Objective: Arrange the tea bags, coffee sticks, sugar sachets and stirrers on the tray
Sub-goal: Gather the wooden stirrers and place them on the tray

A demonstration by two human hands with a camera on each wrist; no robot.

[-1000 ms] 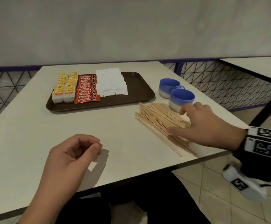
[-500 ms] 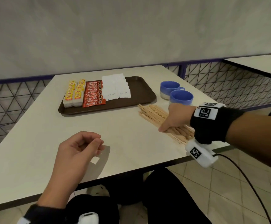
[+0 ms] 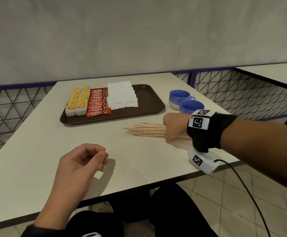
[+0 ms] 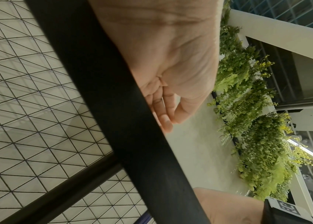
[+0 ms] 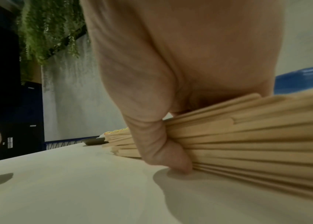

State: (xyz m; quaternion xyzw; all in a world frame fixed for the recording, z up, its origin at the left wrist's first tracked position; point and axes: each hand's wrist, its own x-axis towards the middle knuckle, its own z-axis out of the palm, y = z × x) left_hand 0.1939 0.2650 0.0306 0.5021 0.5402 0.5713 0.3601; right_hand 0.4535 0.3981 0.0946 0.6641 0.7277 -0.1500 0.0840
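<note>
Left hand: the left hand (image 3: 83,161) hovers palm-up over the near part of the counter (image 3: 28,151), fingers loosely curled, holding nothing.
Right hand: the right hand (image 3: 174,127) is clamped down over the stirrers, thumb (image 5: 157,145) pressed against the near side of the bundle with its tip on the counter; a black wristband with printed markers sits behind it.
Stirrers: the wooden stirrers (image 3: 144,130) lie as a flat bundle on the counter, just in front of the tray's right half, their free ends pointing left.
Tray: the brown tray (image 3: 149,101) sits beyond the stirrers, its right part bare.
Tea bags: two rows of yellow-labelled tea bags (image 3: 77,102) at the tray's left end.
Coffee sticks: red coffee sticks (image 3: 98,105) stacked in a column just beside the tea bags.
Sugar sachets: white sugar sachets (image 3: 122,96) in overlapping rows right of the coffee sticks.
Cups: two blue cups (image 3: 185,101) stand on the counter right of the tray, touching or nearly so.
</note>
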